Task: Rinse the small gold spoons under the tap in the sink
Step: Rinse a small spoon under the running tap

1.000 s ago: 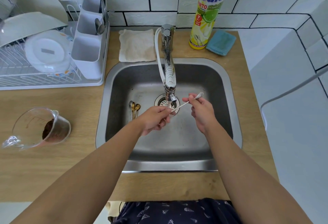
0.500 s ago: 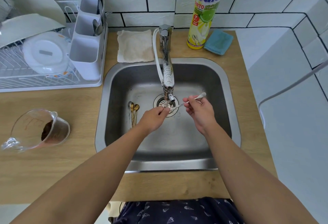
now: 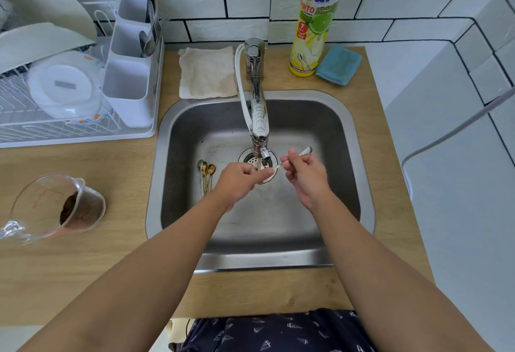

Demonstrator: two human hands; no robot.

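Both hands hold one small pale spoon point(image 3: 304, 151) under the tap point(image 3: 257, 117), over the drain of the steel sink point(image 3: 345, 156). My right hand point(image 3: 305, 174) pinches the spoon's handle, whose end sticks out up and to the right. My left hand point(image 3: 241, 180) is closed around its other end, right below the spout. A thin stream of water falls from the spout onto the spoon. Several small gold spoons point(image 3: 207, 172) lie together on the sink floor to the left of the drain, untouched.
A dish rack point(image 3: 69, 128) with plates and a cutlery holder point(image 3: 131, 73) stands on the left counter. A glass measuring cup point(image 3: 58, 206) with brown powder lies tipped at front left. Behind the sink are a cloth point(image 3: 207, 73), a detergent bottle point(image 3: 317, 17) and a blue sponge point(image 3: 338, 64).
Both hands have shifted slightly toward the drain, bringing the spoon's left end under the spout. The gold spoons on the sink floor have not moved.
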